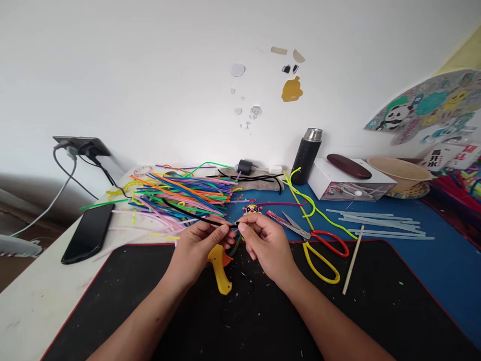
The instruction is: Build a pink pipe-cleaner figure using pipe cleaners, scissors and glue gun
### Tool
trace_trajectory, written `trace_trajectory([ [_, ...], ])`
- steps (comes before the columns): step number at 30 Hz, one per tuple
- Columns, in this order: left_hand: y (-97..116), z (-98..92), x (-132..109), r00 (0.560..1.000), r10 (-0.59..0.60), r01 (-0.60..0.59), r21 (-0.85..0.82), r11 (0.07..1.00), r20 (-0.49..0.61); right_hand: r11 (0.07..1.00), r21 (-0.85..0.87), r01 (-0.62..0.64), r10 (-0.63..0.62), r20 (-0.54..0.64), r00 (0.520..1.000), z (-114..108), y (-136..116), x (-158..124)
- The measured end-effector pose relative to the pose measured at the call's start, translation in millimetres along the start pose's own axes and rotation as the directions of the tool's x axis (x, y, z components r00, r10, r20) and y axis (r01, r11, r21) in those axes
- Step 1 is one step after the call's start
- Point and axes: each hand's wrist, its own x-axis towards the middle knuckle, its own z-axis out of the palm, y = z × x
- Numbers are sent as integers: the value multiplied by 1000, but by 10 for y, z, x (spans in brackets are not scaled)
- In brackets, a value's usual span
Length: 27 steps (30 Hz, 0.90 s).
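Observation:
A black pipe cleaner (184, 212) runs between my two hands above the dark mat. My left hand (203, 245) pinches it between thumb and fingers, and its long free end points up and left. My right hand (265, 243) pinches the other end close by, fingertips nearly touching the left ones. Below my left hand, a yellow-handled glue gun (220, 273) lies partly hidden. Just behind my hands sits a small colourful figure (251, 206). Right of my right hand, scissors (310, 234) with one red and one yellow handle loop lie with blades apart.
Many coloured pipe cleaners (188, 195) are heaped at the back left, near a phone (88, 233). A black thermos (306, 155), a white box (349, 178) and a bowl (400, 173) stand along the wall. Glue sticks (383, 223) and a wooden stick (353, 260) lie at right.

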Motion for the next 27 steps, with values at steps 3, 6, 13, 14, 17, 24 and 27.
trace_trajectory([
  [3, 8, 11, 1, 1000, 21, -21, -6, 1000, -13, 1000, 21, -14, 14, 2, 1000, 9, 7, 3],
  [6, 24, 20, -3, 999, 37, -38, -21, 999, -27, 998, 42, -38, 37, 12, 999, 17, 8, 3],
  [13, 97, 29, -64, 993, 120, -112, 224, 968, -22, 999, 36, -14, 12, 65, 998, 7, -11, 2],
  [14, 101, 30, -72, 992, 121, -112, 231, 966, -24, 999, 30, -14, 12, 67, 998, 4, -11, 3],
  [17, 108, 32, -81, 990, 133, -120, 242, 963, -39, 1000, 19, -20, 18, 73, 997, -1, -10, 6],
  [24, 136, 34, -75, 984, 171, -156, 235, 959, -46, 999, 42, -30, 27, 77, 997, -5, -6, 15],
  [27, 133, 31, -73, 989, 151, -147, 197, 969, -6, 999, 25, -36, 35, 63, 997, -7, 3, 16],
])
